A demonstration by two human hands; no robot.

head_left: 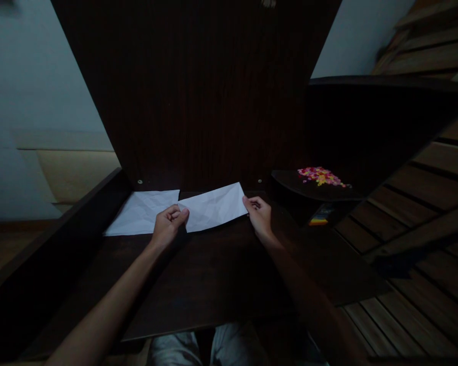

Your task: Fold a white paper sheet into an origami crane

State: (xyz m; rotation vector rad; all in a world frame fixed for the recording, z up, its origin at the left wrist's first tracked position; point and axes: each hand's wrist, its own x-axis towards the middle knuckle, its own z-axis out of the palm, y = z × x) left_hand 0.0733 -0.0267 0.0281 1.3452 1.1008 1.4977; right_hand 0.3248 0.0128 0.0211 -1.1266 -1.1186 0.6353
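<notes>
A creased strip of white paper [213, 207] is stretched between my two hands, just above the dark desk. My left hand [168, 223] pinches its left end between thumb and curled fingers. At the other end, my right hand [258, 212] grips the paper's right edge, thumb on top. Another white sheet [143, 208], wrinkled too, lies flat on the desk to the left. My left hand covers part of its right side, and the held strip overlaps or adjoins it there; I cannot tell which.
A small raised shelf [290, 184] at the right bears a heap of pink, red and yellow bits [320, 176]. Below it is a colourful item [320, 216]. The dark desk surface [206, 279] has a tall back panel [213, 91] and a left side wall [61, 244].
</notes>
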